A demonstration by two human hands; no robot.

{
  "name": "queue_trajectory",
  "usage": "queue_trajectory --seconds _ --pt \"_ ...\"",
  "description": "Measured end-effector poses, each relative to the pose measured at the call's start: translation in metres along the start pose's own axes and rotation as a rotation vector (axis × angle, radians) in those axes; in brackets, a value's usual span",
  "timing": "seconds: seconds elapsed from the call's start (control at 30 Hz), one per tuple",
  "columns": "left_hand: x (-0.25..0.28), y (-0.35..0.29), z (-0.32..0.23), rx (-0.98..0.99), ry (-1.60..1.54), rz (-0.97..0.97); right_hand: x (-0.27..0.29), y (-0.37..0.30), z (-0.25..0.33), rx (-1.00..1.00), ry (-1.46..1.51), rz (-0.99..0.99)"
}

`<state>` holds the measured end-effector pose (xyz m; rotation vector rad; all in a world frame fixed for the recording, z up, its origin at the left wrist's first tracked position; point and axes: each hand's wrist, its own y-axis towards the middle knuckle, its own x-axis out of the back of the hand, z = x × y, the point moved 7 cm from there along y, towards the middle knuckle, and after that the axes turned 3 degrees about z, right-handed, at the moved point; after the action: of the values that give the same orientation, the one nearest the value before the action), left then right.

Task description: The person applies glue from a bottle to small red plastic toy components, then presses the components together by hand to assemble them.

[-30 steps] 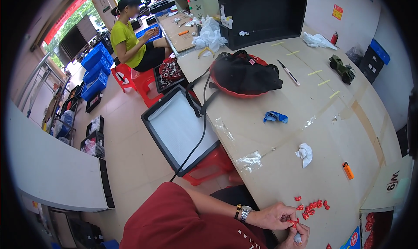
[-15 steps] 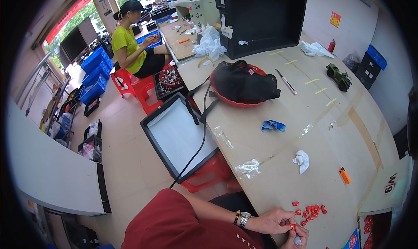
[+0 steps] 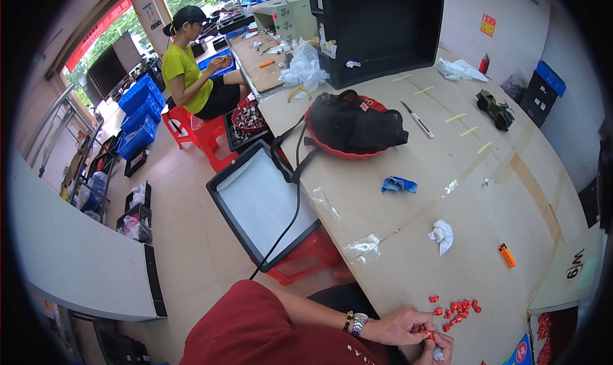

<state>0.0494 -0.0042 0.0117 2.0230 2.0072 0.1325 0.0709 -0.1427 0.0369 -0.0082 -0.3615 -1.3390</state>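
Near the lower edge, my left hand (image 3: 401, 327), with a watch and a beaded bracelet on its wrist, pinches a small red shiny piece (image 3: 427, 334) between closed fingertips. My right hand (image 3: 445, 347) is closed up against it from the right, its fingers meeting the same piece. A pale bluish-white thing (image 3: 437, 353) shows at the right hand's fingers; whether it is held or worn on a finger I cannot make out. Just beyond both hands, several similar red pieces (image 3: 457, 308) lie loose on the tan table (image 3: 408, 263).
A crumpled tissue (image 3: 441, 236), orange lighter (image 3: 506, 255), blue wrapper (image 3: 400, 184), utility knife (image 3: 417, 119) and toy vehicle (image 3: 495, 110) lie on the table. A black bag (image 3: 354, 122) fills a red basin. Left stands a lined tray (image 3: 265, 202); farther off, a seated co-worker (image 3: 188, 71) handles something.
The view has shifted very slightly. Both hands stay together around the red piece, with only small finger movement; the loose red pieces lie as before.
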Motion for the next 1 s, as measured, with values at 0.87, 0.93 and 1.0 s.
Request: queue_trajectory --seconds 0.87,0.93,1.0 --pt "0.001 0.003 -0.001 -0.007 0.023 -0.007 0.002 0.001 -0.009 -0.025 0.035 0.018" --pt "0.000 0.003 0.001 -0.028 0.014 -0.018 0.003 0.000 -0.007 -0.025 0.044 0.020" --pt "-0.001 0.002 0.002 -0.021 0.011 -0.011 0.004 -0.001 -0.007 -0.013 0.057 0.019"
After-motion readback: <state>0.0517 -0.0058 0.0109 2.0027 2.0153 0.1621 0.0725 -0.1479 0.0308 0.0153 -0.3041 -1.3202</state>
